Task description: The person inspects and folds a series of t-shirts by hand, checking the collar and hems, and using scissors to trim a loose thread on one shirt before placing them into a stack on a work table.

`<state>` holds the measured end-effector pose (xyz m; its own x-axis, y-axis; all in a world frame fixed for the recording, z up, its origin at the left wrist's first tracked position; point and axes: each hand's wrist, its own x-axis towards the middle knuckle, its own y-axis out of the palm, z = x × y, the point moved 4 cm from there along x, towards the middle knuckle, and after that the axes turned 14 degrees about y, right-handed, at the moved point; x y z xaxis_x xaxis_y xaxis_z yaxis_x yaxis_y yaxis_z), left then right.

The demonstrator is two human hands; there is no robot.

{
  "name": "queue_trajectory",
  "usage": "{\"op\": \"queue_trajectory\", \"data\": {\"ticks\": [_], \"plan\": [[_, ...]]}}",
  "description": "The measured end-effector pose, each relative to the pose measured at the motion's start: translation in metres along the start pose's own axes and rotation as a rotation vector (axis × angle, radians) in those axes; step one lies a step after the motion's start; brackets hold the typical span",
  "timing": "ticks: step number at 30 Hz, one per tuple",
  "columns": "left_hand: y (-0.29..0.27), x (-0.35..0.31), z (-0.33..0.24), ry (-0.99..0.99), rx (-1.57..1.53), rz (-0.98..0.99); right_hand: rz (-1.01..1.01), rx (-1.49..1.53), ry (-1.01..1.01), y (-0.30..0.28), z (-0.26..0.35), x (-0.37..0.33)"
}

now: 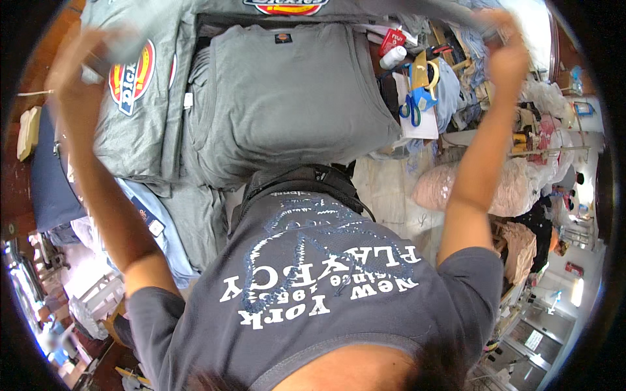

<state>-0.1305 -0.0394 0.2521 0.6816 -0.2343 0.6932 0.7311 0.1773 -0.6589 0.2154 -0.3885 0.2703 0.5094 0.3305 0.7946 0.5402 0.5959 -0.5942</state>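
Both arms are raised and spread toward the far side of the table. My left hand (81,75), smeared by motion, is closed on a grey shirt (450,12) at the upper left. At the upper right my right hand (508,55) grips the other side of that shirt, which stretches along the top edge of the view; much of it is cut off or blurred. Between my arms lies a folded grey T-shirt (293,98) with a small dark neck label. Beside it, below my left hand, more grey shirts (153,130) are piled, with a round red-and-yellow print.
Right of the folded shirt are blue-handled scissors (410,111), a tape roll (431,75), a white bottle (392,58) and a red packet (391,40). A pinkish plastic-wrapped bundle (456,186) lies near my right forearm. Light blue clothing (160,228) sits by my left forearm.
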Motion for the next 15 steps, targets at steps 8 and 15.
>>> {"op": "queue_trajectory", "data": {"ticks": [8,15], "plan": [[0.124,-0.182,-0.182,-0.474,-0.441,0.344,0.567,0.269,0.209,0.07,0.012,-0.301],[0.126,-0.207,-0.2,-0.722,-0.449,0.12,0.517,0.168,0.289,0.063,0.013,-0.348]]}}
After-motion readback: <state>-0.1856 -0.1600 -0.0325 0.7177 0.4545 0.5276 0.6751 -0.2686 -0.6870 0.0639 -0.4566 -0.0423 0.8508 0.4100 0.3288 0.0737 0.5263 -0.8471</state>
